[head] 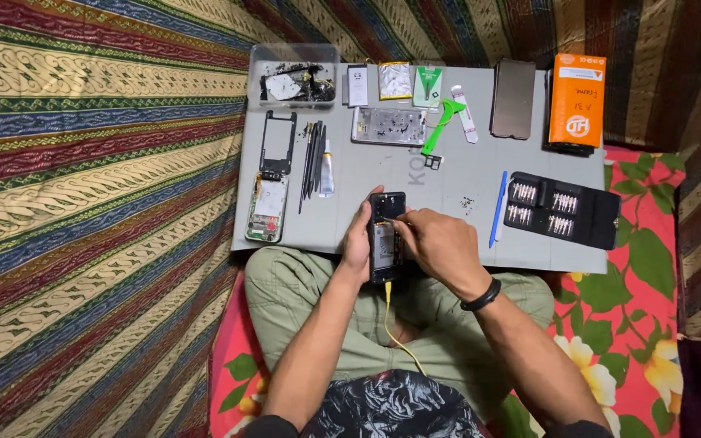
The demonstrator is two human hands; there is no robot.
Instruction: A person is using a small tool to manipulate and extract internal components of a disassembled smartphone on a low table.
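orange stands out first: a tall orange box (577, 99) lies at the far right corner of the grey mat (464, 174), its printing turned away from me and too small to tell. along the far edge i see a small white packet (358, 84), a yellow-edged silver pouch (395, 80) and a green-and-white packet (427, 86), all flat rectangles side by side. left of them sits a clear plastic tray (294, 75) of dark scraps.

my left hand (358, 240) is wrapped around the opened phone (385, 239), fingers curled along its left edge, holding it above the near edge of the mat, over my lap. my right hand (441, 243) has its fingertips pressed together on the phone's upper right side; whether they pinch a tool or a part i cannot tell, since the hand covers that spot. a yellow cable (389, 320) hangs from the phone's lower end.

the black bit case (561, 209) lies open to the right, a blue pen-like tool (498, 208) just beside it. the phone's insides are blurred. my elbows are cut off at the bottom.
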